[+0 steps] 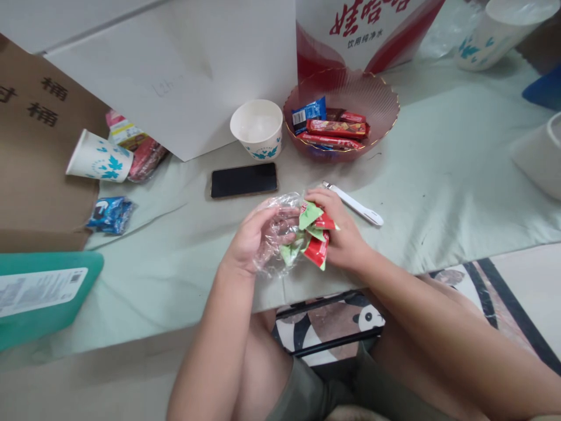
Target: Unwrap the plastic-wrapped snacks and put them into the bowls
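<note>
My left hand (253,234) is closed around one side of a crinkled clear plastic bag (272,257), with some fingers showing through the film. Several small red and green wrapped packets (316,248) stick out at the bag's right side, and my right hand (342,228) grips them from the right. Its fingertips are partly hidden behind the packets. Just beyond my right hand lies a slim white tool with a metal tip (357,206). A black phone (244,180) lies flat beyond my left hand.
A pink glass bowl (383,108) with several wrapped bars stands behind, beside a paper cup (258,131). Large boxes (184,76) line the back. Left are a tipped paper cup (103,158), blue packets (109,214) and a green plastic item (56,269). More cups (499,38) stand at right.
</note>
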`<state>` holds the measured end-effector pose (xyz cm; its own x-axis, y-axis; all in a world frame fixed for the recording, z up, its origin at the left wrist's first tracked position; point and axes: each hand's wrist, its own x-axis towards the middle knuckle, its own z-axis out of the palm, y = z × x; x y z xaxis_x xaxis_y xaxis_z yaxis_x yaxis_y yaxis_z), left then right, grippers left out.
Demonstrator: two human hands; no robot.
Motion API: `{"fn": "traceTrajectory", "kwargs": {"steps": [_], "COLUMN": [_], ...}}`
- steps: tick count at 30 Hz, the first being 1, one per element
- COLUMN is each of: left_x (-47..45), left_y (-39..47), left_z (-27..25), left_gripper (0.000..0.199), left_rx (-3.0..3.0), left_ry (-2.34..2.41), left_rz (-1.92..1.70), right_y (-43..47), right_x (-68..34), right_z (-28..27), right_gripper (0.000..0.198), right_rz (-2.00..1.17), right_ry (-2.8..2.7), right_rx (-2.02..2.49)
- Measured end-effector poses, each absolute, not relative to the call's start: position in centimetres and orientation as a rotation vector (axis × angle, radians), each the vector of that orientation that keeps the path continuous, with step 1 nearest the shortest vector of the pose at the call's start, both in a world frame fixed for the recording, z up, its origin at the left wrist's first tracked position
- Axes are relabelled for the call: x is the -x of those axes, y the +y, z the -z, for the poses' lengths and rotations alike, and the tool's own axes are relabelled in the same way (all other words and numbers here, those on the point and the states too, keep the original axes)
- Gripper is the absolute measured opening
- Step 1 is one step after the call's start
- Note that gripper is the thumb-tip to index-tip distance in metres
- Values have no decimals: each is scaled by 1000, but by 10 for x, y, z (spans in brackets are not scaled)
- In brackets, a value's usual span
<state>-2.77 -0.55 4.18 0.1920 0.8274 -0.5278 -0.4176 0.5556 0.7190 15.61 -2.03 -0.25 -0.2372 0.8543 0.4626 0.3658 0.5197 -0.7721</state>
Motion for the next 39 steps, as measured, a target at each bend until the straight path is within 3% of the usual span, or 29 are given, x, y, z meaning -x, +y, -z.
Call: {"fn": "traceTrajectory", "kwargs": {"steps": [6,16,22,29,33,39], "left_x": [13,-5,-6,5,2,-23], "left_y": [1,2,9,13,14,0], "left_z": [-43,-52,-44,-30,-28,-40], "left_gripper": [19,18,23,35,35,28], "left_rx": [-449,-317,-402,-571,-527,-507], "left_ry": [996,922,997,1122,1134,1193], "left_rz": [-1006,-1014,-1233,-1404,-1430,-1568], "right_y": [-22,-20,-20,-29,-29,-28], "right_x": [-144,-134,-126,-127,-129,-120], "right_z": [-8,-10,6,4,-5,-6], "right_gripper": [41,38,40,33,42,54], "right_rz": [-1513,-1765,-1613,-1386,-1296,-1245], "right_ry": [-1199,-634,-444,-906,-1306,-1242], "right_rx": [1029,1035,1040,1157,1113,1132]}}
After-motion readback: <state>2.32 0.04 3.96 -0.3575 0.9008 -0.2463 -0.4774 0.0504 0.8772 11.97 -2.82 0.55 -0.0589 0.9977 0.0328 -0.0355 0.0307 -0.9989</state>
